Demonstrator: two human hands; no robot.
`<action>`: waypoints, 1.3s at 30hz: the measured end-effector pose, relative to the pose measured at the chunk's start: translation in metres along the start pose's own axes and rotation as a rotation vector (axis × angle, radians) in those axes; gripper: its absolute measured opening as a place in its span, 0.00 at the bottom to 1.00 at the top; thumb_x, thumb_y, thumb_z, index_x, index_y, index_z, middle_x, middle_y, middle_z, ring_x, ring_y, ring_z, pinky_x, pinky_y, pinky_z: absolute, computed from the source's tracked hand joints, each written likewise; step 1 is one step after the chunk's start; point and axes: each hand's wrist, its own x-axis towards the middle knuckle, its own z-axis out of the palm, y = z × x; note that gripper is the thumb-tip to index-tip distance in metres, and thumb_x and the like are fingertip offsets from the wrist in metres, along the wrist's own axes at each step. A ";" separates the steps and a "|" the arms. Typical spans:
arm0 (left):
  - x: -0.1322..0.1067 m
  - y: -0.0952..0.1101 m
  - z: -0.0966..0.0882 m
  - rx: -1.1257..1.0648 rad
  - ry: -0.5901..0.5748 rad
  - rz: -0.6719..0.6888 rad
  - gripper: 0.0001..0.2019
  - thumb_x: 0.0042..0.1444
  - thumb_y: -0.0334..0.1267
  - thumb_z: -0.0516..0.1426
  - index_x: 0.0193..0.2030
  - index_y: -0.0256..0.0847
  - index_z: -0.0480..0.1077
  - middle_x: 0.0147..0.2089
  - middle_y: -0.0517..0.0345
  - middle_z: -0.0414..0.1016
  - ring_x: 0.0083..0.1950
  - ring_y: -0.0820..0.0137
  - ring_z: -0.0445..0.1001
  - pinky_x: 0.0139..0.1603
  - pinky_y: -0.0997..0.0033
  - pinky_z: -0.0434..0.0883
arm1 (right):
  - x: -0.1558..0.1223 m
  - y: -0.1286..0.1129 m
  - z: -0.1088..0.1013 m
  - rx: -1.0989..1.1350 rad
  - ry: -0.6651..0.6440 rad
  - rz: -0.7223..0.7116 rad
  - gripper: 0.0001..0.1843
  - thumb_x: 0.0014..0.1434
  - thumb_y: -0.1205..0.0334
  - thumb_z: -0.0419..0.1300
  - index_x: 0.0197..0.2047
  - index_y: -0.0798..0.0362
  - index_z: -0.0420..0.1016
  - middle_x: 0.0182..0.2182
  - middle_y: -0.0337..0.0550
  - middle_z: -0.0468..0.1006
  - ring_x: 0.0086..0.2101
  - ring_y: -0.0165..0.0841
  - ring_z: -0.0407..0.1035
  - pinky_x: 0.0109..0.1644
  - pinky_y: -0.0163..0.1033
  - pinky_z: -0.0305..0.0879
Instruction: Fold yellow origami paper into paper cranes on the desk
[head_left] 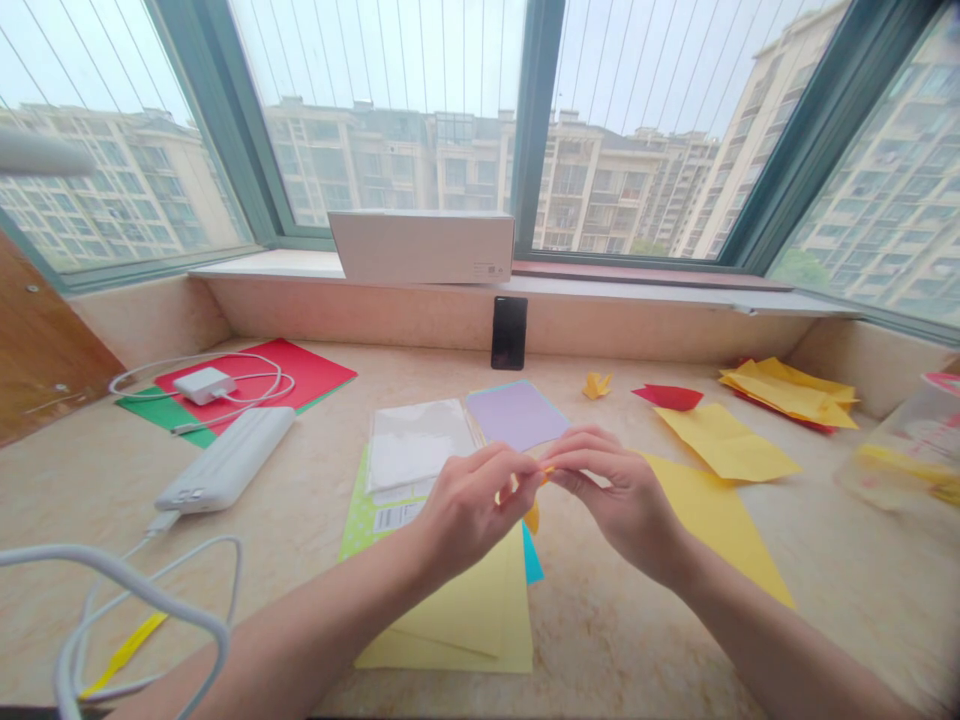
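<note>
My left hand (480,505) and my right hand (619,495) meet over the middle of the counter, fingertips pinched together on a small folded piece of orange-yellow paper (532,518). Most of that paper is hidden by my fingers; a bit of it hangs below them. Under my left forearm lie pale yellow sheets (457,640), with a bright green packet (358,520) and a clear sleeve (420,445) beyond. A purple sheet (517,412) is just past my fingertips. Farther back sits a small folded yellow paper shape (597,385).
Yellow sheets (727,440) and a red paper piece (669,397) lie to the right, near a clear plastic bag (911,440). On the left are a white power bank (229,460), a charger (204,385) with cables, and red paper (300,370). A phone (509,333) leans against the sill.
</note>
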 end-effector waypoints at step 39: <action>0.002 -0.005 0.001 -0.001 -0.064 -0.109 0.05 0.64 0.35 0.58 0.40 0.40 0.75 0.31 0.59 0.73 0.26 0.78 0.67 0.27 0.78 0.66 | -0.001 -0.005 -0.003 -0.166 0.026 0.006 0.03 0.65 0.62 0.61 0.40 0.48 0.77 0.37 0.42 0.83 0.41 0.39 0.74 0.52 0.50 0.64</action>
